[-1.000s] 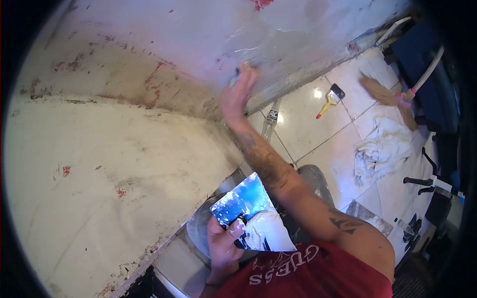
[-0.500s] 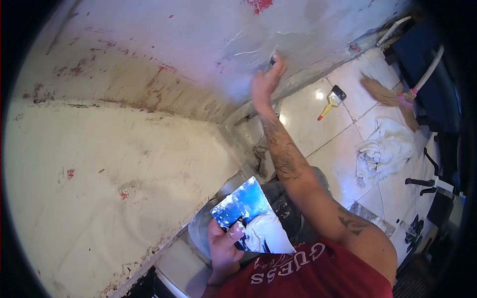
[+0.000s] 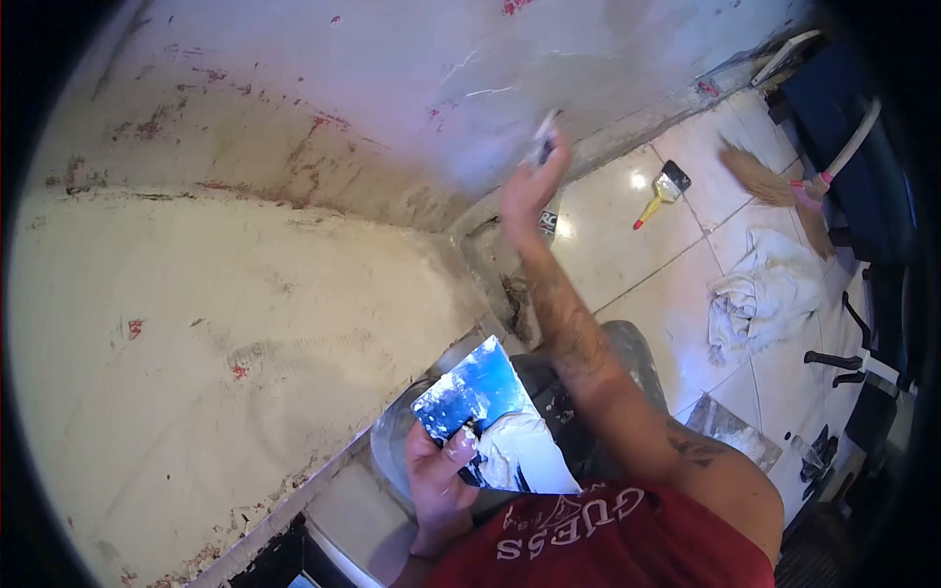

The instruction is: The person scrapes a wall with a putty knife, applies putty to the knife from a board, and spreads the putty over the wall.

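While the left hand (image 3: 436,478) stays low by the chest, clamped on a blue square steel spreader (image 3: 475,397) loaded with white filler (image 3: 529,456), the right hand (image 3: 529,188) has slid rightward along the pale, red-flecked plaster wall (image 3: 392,88) since a second ago. It now sits nearer the floor joint, fingers closed around a narrow filler-smeared putty knife (image 3: 543,135) whose blade touches the wall. White letters on the red shirt (image 3: 608,549) read GUESS, seen upside down. A black-and-white label (image 3: 549,223) behind the right wrist is too hidden to read.
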{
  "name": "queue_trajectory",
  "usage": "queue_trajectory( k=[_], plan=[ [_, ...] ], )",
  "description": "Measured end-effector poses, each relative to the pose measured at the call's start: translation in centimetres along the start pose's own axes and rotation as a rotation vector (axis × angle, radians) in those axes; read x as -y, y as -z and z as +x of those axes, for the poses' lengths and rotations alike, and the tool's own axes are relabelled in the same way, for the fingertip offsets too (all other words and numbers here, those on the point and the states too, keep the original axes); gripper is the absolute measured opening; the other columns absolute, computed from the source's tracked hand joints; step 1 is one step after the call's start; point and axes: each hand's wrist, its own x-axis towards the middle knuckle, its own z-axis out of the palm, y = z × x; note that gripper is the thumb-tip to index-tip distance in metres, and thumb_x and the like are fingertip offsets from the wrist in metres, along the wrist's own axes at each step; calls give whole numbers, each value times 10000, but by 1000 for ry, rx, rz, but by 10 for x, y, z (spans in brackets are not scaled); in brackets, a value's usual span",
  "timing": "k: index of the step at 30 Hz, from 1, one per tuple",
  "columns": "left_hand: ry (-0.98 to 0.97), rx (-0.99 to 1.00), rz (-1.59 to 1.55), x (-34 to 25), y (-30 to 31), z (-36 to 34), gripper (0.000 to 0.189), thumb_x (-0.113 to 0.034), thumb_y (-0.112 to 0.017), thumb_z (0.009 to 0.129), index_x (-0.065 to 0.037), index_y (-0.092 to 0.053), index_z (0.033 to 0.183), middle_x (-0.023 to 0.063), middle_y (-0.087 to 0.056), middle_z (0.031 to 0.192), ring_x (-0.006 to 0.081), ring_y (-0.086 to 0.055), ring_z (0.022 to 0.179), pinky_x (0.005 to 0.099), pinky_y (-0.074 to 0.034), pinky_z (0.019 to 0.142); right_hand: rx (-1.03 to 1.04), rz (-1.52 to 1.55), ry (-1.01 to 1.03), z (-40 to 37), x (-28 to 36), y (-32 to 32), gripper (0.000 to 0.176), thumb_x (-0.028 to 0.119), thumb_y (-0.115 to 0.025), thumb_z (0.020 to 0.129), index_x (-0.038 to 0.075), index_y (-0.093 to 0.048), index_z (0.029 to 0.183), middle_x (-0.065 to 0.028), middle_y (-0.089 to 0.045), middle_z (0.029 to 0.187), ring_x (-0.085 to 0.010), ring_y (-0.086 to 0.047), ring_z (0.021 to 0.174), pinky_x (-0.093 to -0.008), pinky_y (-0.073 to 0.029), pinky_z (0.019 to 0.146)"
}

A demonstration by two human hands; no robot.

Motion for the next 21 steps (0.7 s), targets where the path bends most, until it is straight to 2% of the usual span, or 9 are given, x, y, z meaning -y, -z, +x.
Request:
queue_trajectory(
  k=[2, 5, 8, 10, 12, 14, 17, 19, 21],
  plan=[
    [15, 15, -4, -1, -1, 1, 371, -18, -615, 806, 45, -504, 1155, 126, -605, 1071, 204, -599, 958, 343, -471, 862, -72, -48, -73, 42, -11, -1, 529, -122, -443, 717, -4, -389, 1230, -157, -415, 1160, -311, -448, 1126, -374, -342, 983],
    [5, 29, 6, 1, -1, 4, 379, -17, -613, 806, 44, -499, 1163, 125, -603, 1074, 203, -595, 967, 343, -467, 869, 14, -90, -64, 61, -5, -17, 519, -104, -480, 710, -5, -401, 1214, -158, -416, 1138, -319, -455, 1093, -391, -353, 953],
    [-20, -5, 25, 3, -4, 3, 392, -23, -619, 804, 41, -494, 1170, 121, -604, 1068, 204, -595, 964, 345, -469, 867, -33, -227, -3, 35, 26, -37, 521, -85, -509, 695, 7, -423, 1201, -166, -407, 1139, -327, -449, 1075, -408, -360, 920],
    [-13, -41, 50, 3, -7, 3, 399, -32, -627, 801, 38, -492, 1171, 121, -603, 1065, 206, -595, 962, 348, -469, 868, 15, -128, 4, 11, 35, -47, 585, -88, -542, 649, 14, -422, 1212, -190, -393, 1102, -373, -419, 1059, -450, -332, 917],
    [-17, -30, 45, 4, -4, 2, 396, -31, -627, 800, 37, -493, 1167, 122, -604, 1065, 210, -595, 962, 351, -469, 869, 80, -122, 25, -20, 54, -50, 568, -97, -502, 671, 23, -431, 1222, -181, -385, 1138, -353, -431, 1076, -415, -354, 911],
    [-24, -18, 43, 4, -2, 4, 393, -32, -629, 799, 38, -494, 1162, 124, -604, 1065, 214, -597, 961, 353, -470, 868, 214, -117, 59, -44, 76, -41, 588, -105, -492, 665, 11, -417, 1237, -196, -402, 1140, -376, -426, 1096, -413, -339, 950],
    [-31, -22, 39, 4, 0, 3, 392, -35, -635, 794, 43, -497, 1153, 127, -604, 1064, 221, -600, 958, 359, -474, 862, 411, 131, 75, -61, 63, -21, 631, -114, -497, 637, 11, -403, 1248, -206, -401, 1164, -378, -389, 1143, -445, -290, 993],
    [-45, -19, 34, 3, 0, 3, 396, -35, -638, 790, 47, -497, 1151, 129, -606, 1063, 224, -604, 953, 362, -478, 855, 238, 185, 19, -59, 29, -11, 605, -146, -441, 682, 25, -398, 1261, -197, -410, 1218, -344, -398, 1179, -407, -293, 1019],
    [-31, -7, 10, 1, 1, 2, 405, -34, -645, 782, 50, -498, 1151, 132, -607, 1061, 227, -607, 947, 366, -481, 852, 38, 168, -172, -12, 1, 5, 564, -167, -386, 726, 32, -400, 1254, -174, -432, 1210, -303, -428, 1159, -371, -314, 1013]
  ],
)
